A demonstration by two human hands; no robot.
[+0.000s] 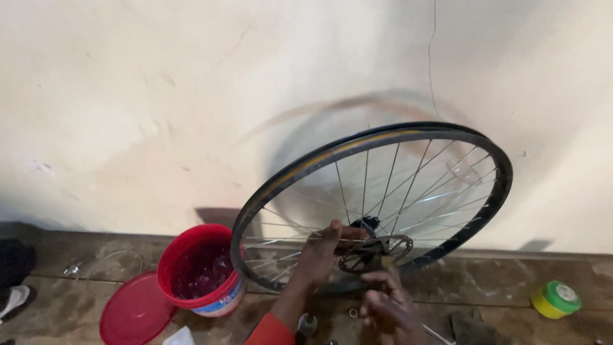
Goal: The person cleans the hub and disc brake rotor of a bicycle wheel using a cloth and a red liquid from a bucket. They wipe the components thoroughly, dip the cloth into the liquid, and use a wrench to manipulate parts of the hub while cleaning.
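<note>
Cream wall behind — hands (322,252) (386,300) grip wheel (373,204).

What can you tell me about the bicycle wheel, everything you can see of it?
The bicycle wheel is a bare black rim with thin silver metal spokes and no tyre. A toothed disc sits at the hub. It stands tilted near the pale wall, above the floor. The left hand grips through the spokes by the hub; the right hand works just below it.

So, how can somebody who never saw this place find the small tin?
Start at the bicycle wheel leaning against the pale wall. Go right along the floor. The tin sits alone there, small and yellow with a green lid, unlike the bigger red bucket.
</note>
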